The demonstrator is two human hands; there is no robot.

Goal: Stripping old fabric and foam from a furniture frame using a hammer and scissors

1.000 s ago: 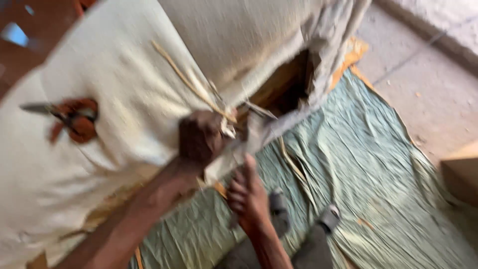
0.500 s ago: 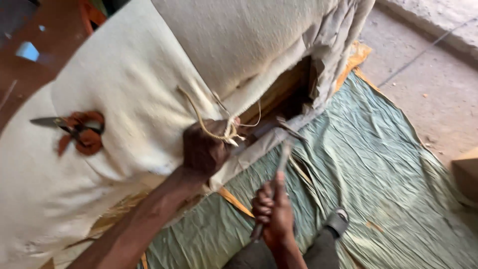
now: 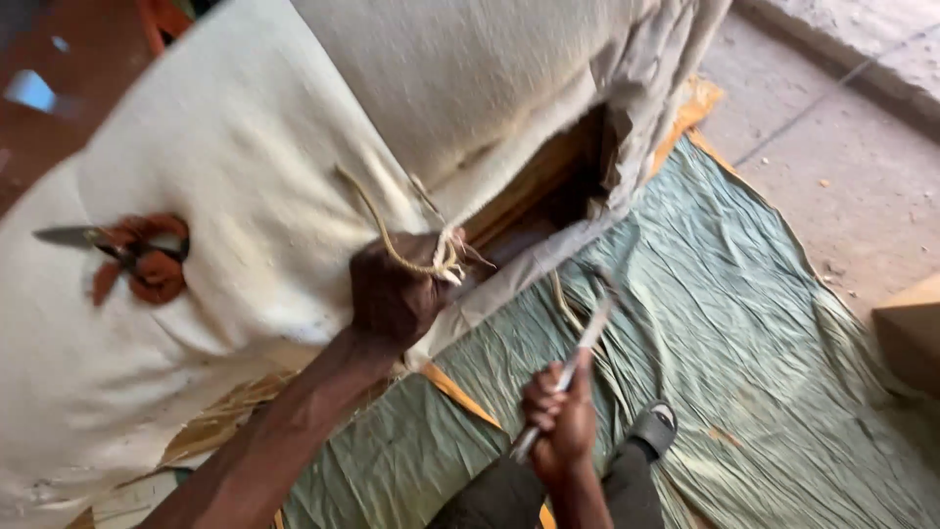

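While my left hand (image 3: 397, 294) stays clenched on the cream padded cloth cover (image 3: 245, 206) of the upturned seat, pinching a knot of tan twine (image 3: 443, 257) against its lower edge, my right hand (image 3: 560, 419) has dropped lower than it was half a second ago and now sits at about five o'clock from the left one, well apart from it. It is wrapped in a fist around a long thin metal needle (image 3: 578, 358), which slants up toward one o'clock; its tip is blurred near the hanging grey flap. The twine now loops up toward eleven o'clock across the cover. The orange-handled scissors (image 3: 127, 253) lie on the cover at nine o'clock, as before. The dark opening in the seat frame (image 3: 573, 181) sits at one o'clock from my left hand. Open room lies to the right, over the crumpled green sheet (image 3: 764, 323) and the bare concrete floor (image 3: 832, 147) beyond its edge. My sandalled foot (image 3: 654, 429) rests just beside my right hand.
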